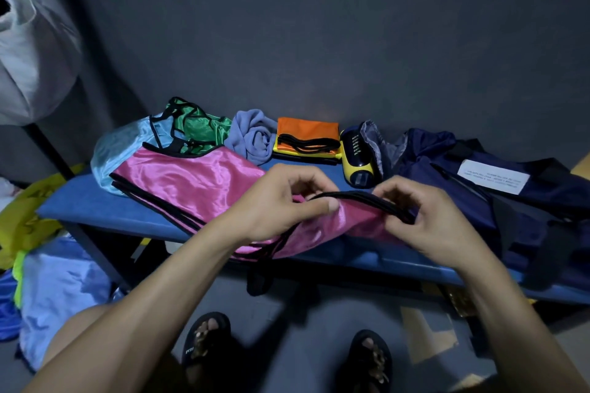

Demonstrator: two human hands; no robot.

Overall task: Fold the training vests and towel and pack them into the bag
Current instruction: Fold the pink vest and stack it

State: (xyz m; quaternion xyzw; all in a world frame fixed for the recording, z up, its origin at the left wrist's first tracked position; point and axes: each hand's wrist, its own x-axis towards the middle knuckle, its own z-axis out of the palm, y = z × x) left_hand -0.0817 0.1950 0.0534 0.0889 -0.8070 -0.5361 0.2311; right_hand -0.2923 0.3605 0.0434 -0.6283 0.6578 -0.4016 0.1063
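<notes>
Folding the pink vest at the front edge of the bench, with nothing packed yet.

The blue bench [95,210] carries everything: the dark navy bag [479,169] lies slumped at its right end, and the pink vest [198,182] is spread across the middle, with a light blue vest [118,150] and a green vest [198,128] heaped behind it. A folded orange and yellow stack [306,137] sits at the back beside the crumpled lavender towel [252,137]. The left hand [287,198] and right hand [424,220] each pinch the pink vest's black-trimmed edge with curled fingers, lifting it just off the bench. This looks like the start of a fold; next, that edge would need carrying over and laying flat, corners matched.
</notes>
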